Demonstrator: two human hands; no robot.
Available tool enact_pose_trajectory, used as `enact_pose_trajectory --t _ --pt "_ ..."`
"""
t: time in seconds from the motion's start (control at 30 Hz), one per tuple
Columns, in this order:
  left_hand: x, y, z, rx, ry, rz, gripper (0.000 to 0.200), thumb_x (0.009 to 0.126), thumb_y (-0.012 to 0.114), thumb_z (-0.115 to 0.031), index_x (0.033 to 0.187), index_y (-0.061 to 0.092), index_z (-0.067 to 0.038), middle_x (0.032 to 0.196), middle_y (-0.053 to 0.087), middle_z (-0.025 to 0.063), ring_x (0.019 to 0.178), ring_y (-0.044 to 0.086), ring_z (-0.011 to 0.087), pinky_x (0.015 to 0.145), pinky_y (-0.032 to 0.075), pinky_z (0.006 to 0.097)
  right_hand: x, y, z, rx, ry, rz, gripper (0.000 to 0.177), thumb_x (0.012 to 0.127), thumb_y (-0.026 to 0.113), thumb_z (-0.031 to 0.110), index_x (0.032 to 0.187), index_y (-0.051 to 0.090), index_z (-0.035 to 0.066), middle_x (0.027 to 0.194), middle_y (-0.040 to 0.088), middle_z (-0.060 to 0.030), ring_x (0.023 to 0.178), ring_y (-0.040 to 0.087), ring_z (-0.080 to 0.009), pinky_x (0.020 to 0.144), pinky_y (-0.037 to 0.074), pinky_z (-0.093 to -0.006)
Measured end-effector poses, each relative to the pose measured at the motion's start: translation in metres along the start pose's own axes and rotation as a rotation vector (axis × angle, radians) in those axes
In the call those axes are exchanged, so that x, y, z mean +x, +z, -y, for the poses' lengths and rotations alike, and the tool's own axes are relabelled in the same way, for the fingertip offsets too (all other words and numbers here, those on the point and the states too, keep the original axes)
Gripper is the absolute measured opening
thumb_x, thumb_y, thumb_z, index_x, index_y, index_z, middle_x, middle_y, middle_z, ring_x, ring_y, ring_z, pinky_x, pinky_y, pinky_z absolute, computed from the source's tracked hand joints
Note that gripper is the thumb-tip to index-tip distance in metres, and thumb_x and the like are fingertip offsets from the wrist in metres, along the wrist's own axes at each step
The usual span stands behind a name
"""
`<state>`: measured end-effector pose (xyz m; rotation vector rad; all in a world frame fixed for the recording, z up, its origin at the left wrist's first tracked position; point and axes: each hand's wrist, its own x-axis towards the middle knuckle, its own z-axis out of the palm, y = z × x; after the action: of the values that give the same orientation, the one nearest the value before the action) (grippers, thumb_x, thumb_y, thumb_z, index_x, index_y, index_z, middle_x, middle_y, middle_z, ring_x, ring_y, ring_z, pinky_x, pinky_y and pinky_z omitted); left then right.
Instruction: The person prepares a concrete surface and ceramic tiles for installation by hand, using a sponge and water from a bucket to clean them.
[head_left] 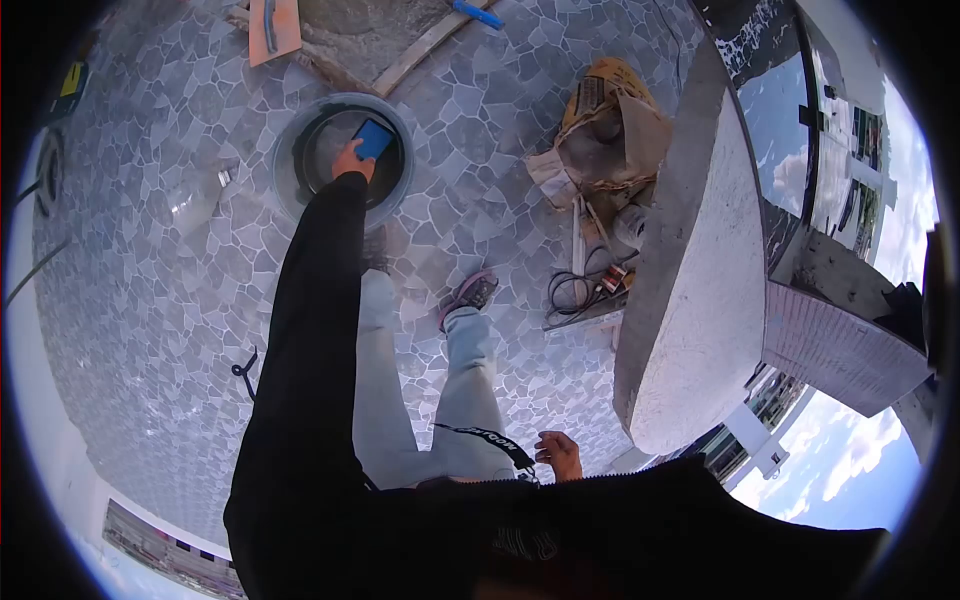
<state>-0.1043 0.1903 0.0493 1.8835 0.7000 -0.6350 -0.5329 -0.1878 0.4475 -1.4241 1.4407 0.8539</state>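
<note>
My left hand (pixel 352 162) reaches down into a round grey bucket (pixel 283 165) on the mosaic-stone floor. Its fingers are closed on the near edge of a flat blue rectangular block (pixel 373 139), whose exact kind I cannot make out. The block is over the dark inside of the bucket, where there seems to be some liquid or wet material. My right hand (pixel 560 456) is close to my body, beside a black lanyard (pixel 487 436) with white lettering. Its fingers are loosely bent and apart, with nothing seen in them.
Wooden boards (pixel 425 50) and an orange flat piece (pixel 275 32) lie beyond the bucket, near a blue tool (pixel 478 13). A torn paper sack (pixel 615 130) stands to the right, by cables (pixel 572 291) and a concrete ledge (pixel 690 270). A clear container (pixel 190 205) lies left.
</note>
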Motion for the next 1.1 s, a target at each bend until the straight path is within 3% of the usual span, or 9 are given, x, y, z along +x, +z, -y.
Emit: enact_pose_trajectory --t 0.17,0.2,0.4,0.43,0.47,0.57,0.67,0.9,1.1 --pt "0.062 0.046 -0.005 0.749 0.072 -0.041 0.081 0.07 0.076 -0.028 0.138 0.032 -0.033 0.15 0.009 0.0099 0.135 0.019 0.0392 0.101 0.034 0.0532 -0.008 -0.014 -0.141 0.287 0.21 0.183 0.042 0.085 0.065 0.028 0.116 0.054 0.002 0.1 0.062 -0.0141 0.084 0.063 -0.0239 0.077 0.053 -0.0368" --pt "0.067 0.05 -0.005 0.797 0.038 -0.029 0.085 0.07 0.076 -0.027 0.139 0.028 -0.034 0.149 0.008 0.0113 0.133 0.021 0.0446 0.101 0.032 0.0575 -0.026 0.01 -0.091 -0.481 -0.108 0.229 0.034 0.083 0.065 0.021 0.109 0.059 0.001 0.099 0.064 -0.0139 0.091 0.063 -0.0209 0.083 0.051 -0.0349" --pt "0.174 0.065 0.162 0.493 0.023 0.104 0.086 0.069 0.076 -0.022 0.14 0.028 -0.032 0.143 0.029 0.0183 0.124 0.037 0.0426 0.097 0.04 0.0506 -0.014 0.027 -0.15 -0.367 -0.016 0.068 0.025 0.08 0.058 -0.004 0.104 0.063 0.0 0.096 0.066 -0.0089 0.082 0.062 -0.0134 0.073 0.051 -0.0272" --pt "0.179 0.051 0.177 0.119 -0.077 0.156 0.085 0.069 0.075 -0.021 0.14 0.029 -0.029 0.139 0.037 0.0198 0.119 0.045 0.0433 0.095 0.043 0.0484 0.005 0.008 -0.202 0.339 0.424 0.197 0.021 0.084 0.057 0.003 0.105 0.061 0.0 0.091 0.066 -0.007 0.077 0.062 -0.0112 0.066 0.051 -0.0257" --pt "0.182 0.035 0.205 0.214 -0.078 0.083 0.082 0.071 0.075 -0.021 0.14 0.03 -0.026 0.133 0.043 0.0186 0.112 0.05 0.0432 0.09 0.046 0.0487 -0.024 0.037 -0.12 -0.288 -0.053 0.164 0.024 0.089 0.058 0.019 0.104 0.061 0.0 0.087 0.065 -0.0063 0.073 0.062 -0.0111 0.063 0.051 -0.0249" --pt "0.073 -0.031 0.079 -0.264 -0.363 0.201 0.062 0.079 0.071 -0.023 0.131 0.038 -0.017 0.122 0.049 0.0112 0.104 0.055 0.0329 0.071 0.054 0.0474 -0.049 0.066 -0.02 0.212 0.257 0.072 0.032 0.092 0.055 0.029 0.107 0.059 0.001 0.087 0.064 -0.01 0.072 0.063 -0.0167 0.068 0.054 -0.0302" --pt "-0.021 -0.085 -0.005 -0.587 -0.422 0.477 0.066 0.081 0.067 -0.044 0.133 0.035 -0.018 0.13 0.046 0.0093 0.116 0.048 0.0343 0.09 0.04 0.0585 -0.059 0.053 -0.039 0.27 0.167 0.036 0.03 0.093 0.052 0.027 0.107 0.06 0.002 0.086 0.064 -0.0099 0.072 0.063 -0.0167 0.066 0.054 -0.0303" --pt "-0.19 -0.101 -0.146 -0.547 -0.374 0.882 0.071 0.078 0.06 -0.061 0.128 0.043 -0.013 0.12 0.055 0.0085 0.104 0.056 0.0351 0.08 0.046 0.0557 -0.085 0.027 -0.158 0.47 0.177 -0.152 0.03 0.087 0.053 0.024 0.104 0.062 0.001 0.083 0.066 -0.0131 0.067 0.064 -0.0213 0.06 0.054 -0.0327" --pt "-0.418 0.041 -0.368 0.421 0.67 1.185 0.055 0.081 0.066 -0.043 0.12 0.05 -0.007 0.108 0.058 0.0085 0.094 0.056 0.0191 0.083 0.046 0.0342 -0.054 0.006 -0.251 0.631 0.217 -0.115 0.027 0.085 0.056 0.021 0.096 0.063 -0.001 0.083 0.066 -0.0129 0.063 0.065 -0.0234 0.054 0.055 -0.0368"
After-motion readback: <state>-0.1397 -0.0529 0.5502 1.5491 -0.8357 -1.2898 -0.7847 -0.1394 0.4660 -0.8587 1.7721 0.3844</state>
